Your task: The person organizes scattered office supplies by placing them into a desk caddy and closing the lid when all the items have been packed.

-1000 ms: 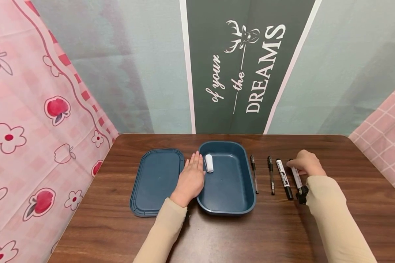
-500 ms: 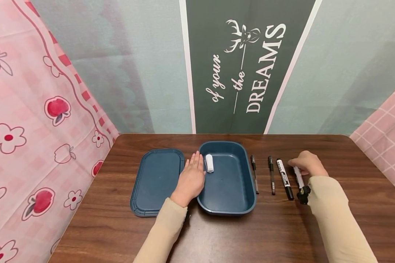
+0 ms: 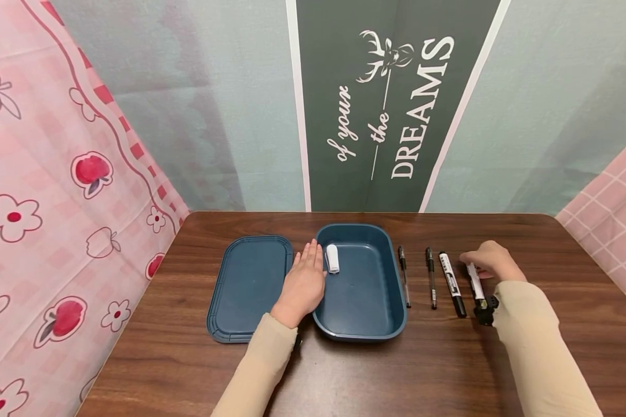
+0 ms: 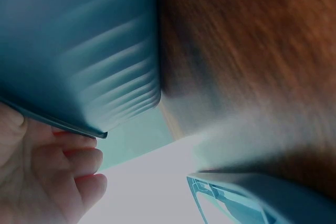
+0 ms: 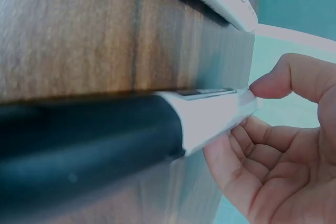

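— Pinching what with the right hand (image 3: pixel 495 262)?
— Gripping, between thumb and fingers, the far end of a white-and-black cylindrical plastic marker (image 3: pixel 476 282), at three o'clock from a blue rounded-rectangular plastic box (image 3: pixel 365 304).
— And doing what with the left hand (image 3: pixel 304 285)?
— Resting straight, slightly spread fingers against the box's nine-o'clock rim.
— Seeing what beyond?
— Spotting, at nine o'clock from the marker, a second white-and-black marker (image 3: pixel 451 281), then two slim black-and-clear plastic pens (image 3: pixel 430 278).

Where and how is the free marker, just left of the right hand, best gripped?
Likely best: pinch the free marker mid-barrel from above, across its width. It is slim and lies flat, with bare table on both sides, toward the nearer pen and the held marker.
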`<action>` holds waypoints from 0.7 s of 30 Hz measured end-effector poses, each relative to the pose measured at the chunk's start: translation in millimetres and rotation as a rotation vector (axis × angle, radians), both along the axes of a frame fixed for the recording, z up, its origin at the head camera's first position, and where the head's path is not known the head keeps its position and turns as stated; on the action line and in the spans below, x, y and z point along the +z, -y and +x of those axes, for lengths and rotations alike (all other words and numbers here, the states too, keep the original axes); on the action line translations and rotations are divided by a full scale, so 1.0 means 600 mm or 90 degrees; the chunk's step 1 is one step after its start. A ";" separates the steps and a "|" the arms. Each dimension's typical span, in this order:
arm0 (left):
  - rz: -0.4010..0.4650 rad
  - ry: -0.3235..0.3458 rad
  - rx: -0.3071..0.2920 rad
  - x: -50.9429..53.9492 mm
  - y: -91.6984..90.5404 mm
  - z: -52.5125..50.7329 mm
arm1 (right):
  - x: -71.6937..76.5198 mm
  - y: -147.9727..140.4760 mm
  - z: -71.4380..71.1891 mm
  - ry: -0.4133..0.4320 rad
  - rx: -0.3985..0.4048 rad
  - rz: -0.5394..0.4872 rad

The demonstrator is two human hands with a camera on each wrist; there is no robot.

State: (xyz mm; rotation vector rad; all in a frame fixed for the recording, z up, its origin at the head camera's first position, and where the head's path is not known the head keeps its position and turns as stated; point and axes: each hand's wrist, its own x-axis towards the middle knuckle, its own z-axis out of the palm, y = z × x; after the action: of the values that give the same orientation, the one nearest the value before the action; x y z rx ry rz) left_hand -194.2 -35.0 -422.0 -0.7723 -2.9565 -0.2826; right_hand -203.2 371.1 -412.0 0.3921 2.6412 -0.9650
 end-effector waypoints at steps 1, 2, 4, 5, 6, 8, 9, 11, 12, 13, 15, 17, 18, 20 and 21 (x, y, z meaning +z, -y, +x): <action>0.001 0.000 0.000 0.000 0.000 0.000 | -0.001 -0.002 0.000 0.001 -0.003 -0.007; 0.001 0.001 0.001 0.000 0.000 0.000 | -0.001 -0.004 0.000 0.005 -0.005 -0.013; 0.002 0.002 0.002 -0.001 0.000 0.000 | -0.002 -0.008 0.000 0.009 -0.005 -0.025; 0.002 0.002 0.002 -0.001 0.000 0.000 | -0.002 -0.009 0.001 0.012 -0.008 -0.032; 0.002 0.002 0.002 -0.001 0.000 0.000 | -0.002 -0.010 0.001 0.015 -0.008 -0.039; 0.001 0.002 0.002 0.000 0.000 -0.001 | -0.002 -0.013 0.002 0.020 -0.005 -0.046; 0.000 0.001 0.002 0.000 0.000 -0.001 | -0.002 -0.013 0.003 0.019 -0.004 -0.053; 0.000 0.001 0.002 0.000 0.000 -0.001 | -0.002 -0.015 0.004 0.021 0.001 -0.065; 0.000 0.001 0.002 0.001 0.000 -0.001 | -0.002 -0.017 0.005 0.022 0.005 -0.072; 0.000 0.001 0.002 0.001 0.000 -0.001 | -0.002 -0.018 0.005 0.023 0.006 -0.078; -0.001 0.003 0.002 0.001 0.000 -0.001 | -0.001 -0.021 0.006 0.025 0.009 -0.094; -0.002 0.003 0.002 0.001 0.000 -0.001 | -0.001 -0.025 0.006 0.036 0.007 -0.120; -0.003 0.003 0.002 0.001 0.000 -0.001 | -0.001 -0.026 0.006 0.042 0.005 -0.134; -0.004 0.002 0.002 0.001 0.000 -0.001 | -0.001 -0.029 0.005 0.051 0.000 -0.167; -0.005 0.001 0.002 0.001 0.000 -0.001 | -0.002 -0.030 0.005 0.058 -0.005 -0.185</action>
State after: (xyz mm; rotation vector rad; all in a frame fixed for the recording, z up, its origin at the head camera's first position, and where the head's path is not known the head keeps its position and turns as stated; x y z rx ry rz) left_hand -194.8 -35.1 -421.6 -0.7680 -2.9612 -0.2723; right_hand -200.3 389.3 -413.1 0.3658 2.3733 -1.2792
